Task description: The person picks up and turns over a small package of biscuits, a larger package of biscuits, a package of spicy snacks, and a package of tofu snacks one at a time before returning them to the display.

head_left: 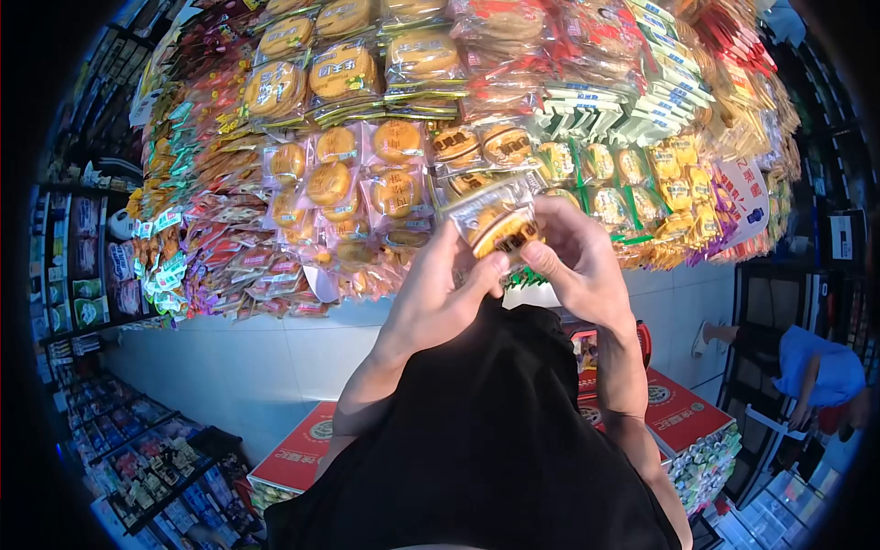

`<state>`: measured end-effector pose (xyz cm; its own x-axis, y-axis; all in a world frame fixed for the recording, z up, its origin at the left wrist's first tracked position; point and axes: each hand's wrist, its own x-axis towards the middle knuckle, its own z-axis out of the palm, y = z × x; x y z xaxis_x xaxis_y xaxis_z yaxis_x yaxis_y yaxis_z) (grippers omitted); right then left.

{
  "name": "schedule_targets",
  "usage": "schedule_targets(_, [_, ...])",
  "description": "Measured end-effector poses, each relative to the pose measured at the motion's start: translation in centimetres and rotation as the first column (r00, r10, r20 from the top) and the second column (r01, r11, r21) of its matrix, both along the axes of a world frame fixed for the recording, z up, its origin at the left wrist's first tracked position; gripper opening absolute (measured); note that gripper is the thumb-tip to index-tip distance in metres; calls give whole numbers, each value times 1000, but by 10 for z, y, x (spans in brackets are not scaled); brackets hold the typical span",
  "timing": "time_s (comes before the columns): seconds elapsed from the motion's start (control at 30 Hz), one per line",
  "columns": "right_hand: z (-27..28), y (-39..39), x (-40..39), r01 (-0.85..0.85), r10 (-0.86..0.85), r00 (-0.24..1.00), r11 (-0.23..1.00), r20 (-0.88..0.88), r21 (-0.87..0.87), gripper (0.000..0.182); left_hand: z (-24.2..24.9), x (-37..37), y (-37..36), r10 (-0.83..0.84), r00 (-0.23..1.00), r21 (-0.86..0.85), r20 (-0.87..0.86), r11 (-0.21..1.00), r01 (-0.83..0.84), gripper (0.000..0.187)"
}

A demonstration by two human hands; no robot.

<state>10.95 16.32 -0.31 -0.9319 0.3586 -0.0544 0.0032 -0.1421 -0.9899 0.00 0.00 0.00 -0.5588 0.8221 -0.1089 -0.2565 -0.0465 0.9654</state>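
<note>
Between both hands I hold a clear-wrapped round filled pastry (500, 229), yellow with brown bands and dark print. My left hand (446, 289) grips its left side, the thumb pressed along the lower edge. On the right side, my right hand (577, 261) has its thumb on the wrapper and its fingers curled behind. Just beyond my hands lie similar wrapped pastries (506, 145) in the display. Round yellow cakes in clear packets (397, 190) are to their left, and green-edged packets (607, 209) to their right.
A wide heap of packaged snacks (426, 57) fills the space ahead. Red boxes (683, 408) stand behind on both sides of my body, on a pale tiled floor (220, 367). Stocked shelves (137, 467) line the left. A person in a blue top (820, 367) is at the right.
</note>
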Motion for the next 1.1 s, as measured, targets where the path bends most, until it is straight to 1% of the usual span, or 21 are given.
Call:
schedule_targets(0.07, [2, 6, 1, -62, 50, 995, 988, 90, 144, 40, -6, 0, -1, -195, 975, -188, -103, 967, 173, 39])
schedule_targets(0.1, [3, 9, -1, -67, 54, 994, 986, 90, 151, 40, -10, 0, -3, -237, 948, -214, -211, 958, 192, 40])
schedule_targets(0.17, [4, 18, -5, -213, 186, 972, 954, 143, 209, 37, -11, 3, -4, -264, 937, -274, -230, 941, 198, 43])
schedule_targets(0.2, [-2, 23, -6, -204, 192, 977, 969, 95, 142, 36, -10, 3, -6, -262, 938, -276, -228, 941, 196, 43])
schedule_targets(0.23, [3, 27, -4, -121, 111, 989, 988, 98, 98, 35, -8, 3, -7, -198, 960, -271, -199, 952, 140, 44])
schedule_targets(0.27, [0, 36, -6, -3, -24, 989, 983, 143, 184, 36, -8, 3, -7, -134, 976, -266, -170, 960, 86, 44])
schedule_targets(0.3, [-1, 43, -9, 110, -162, 971, 956, 178, 272, 36, -10, 4, -7, -44, 969, -244, -242, 970, -17, 38])
schedule_targets(0.33, [-3, 42, -12, 109, -163, 970, 956, 181, 274, 36, -12, 4, -7, 23, 913, -217, -408, 968, -122, 32])
schedule_targets(0.37, [-4, 38, -17, 230, -271, 956, 932, 116, 280, 38, -13, 4, -7, 87, 824, -173, -560, 960, -220, 26])
schedule_targets(0.4, [-6, 36, -20, 348, -375, 925, 895, 50, 278, 40, -14, 4, -5, 88, 826, -172, -557, 961, -218, 26])
schedule_targets(0.43, [-10, 38, -19, 242, -275, 959, 923, 73, 300, 48, -13, 2, -2, 144, 746, -86, -651, 962, -261, 19])
schedule_targets(0.47, [-18, 35, -19, 213, -243, 965, 946, 101, 246, 53, -13, 1, 0, 203, 653, 4, -730, 956, -293, 13])
schedule_targets(0.5, [-23, 31, -19, 184, -211, 969, 964, 128, 191, 58, -12, 1, -1, 203, 654, 6, -728, 957, -290, 13])
schedule_targets(0.6, [-19, 28, -16, 99, -167, 950, 962, 263, 255, 61, -11, 3, -5, 95, 716, 0, -691, 991, -132, 5])
schedule_targets(0.63, [-19, 29, -16, 99, -168, 949, 963, 265, 252, 61, -11, 6, -8, 24, 749, -47, -662, 996, -74, 5])
schedule_targets(0.7, [-21, 31, -20, 31, -232, 906, 870, 353, 492, 58, -22, 12, -12, -68, 755, -75, -652, 997, 25, 4])
schedule_targets(0.77, [-25, 31, -24, 16, -246, 925, 786, 289, 618, 56, -37, 18, -17, -146, 780, -112, -609, 989, 98, 5])
schedule_targets(0.87, [-22, 27, -28, 3, -214, 938, 793, 274, 609, 57, -51, 22, -29, -257, 773, -175, -580, 966, 190, 9])
schedule_targets(0.97, [-9, 34, -21, 10, -252, 935, 722, 250, 691, 55, -54, 22, -35, -252, 786, -171, -564, 967, 187, 9])
schedule_targets(1.03, [-4, 53, -12, 169, -389, 912, 643, 128, 747, 53, -53, 19, -39, -237, 794, -165, -560, 971, 173, 8])
schedule_targets(1.1, [-2, 74, -3, 221, -472, 874, 595, 114, 773, 49, -53, 15, -41, -233, 798, -154, -555, 972, 177, 8])
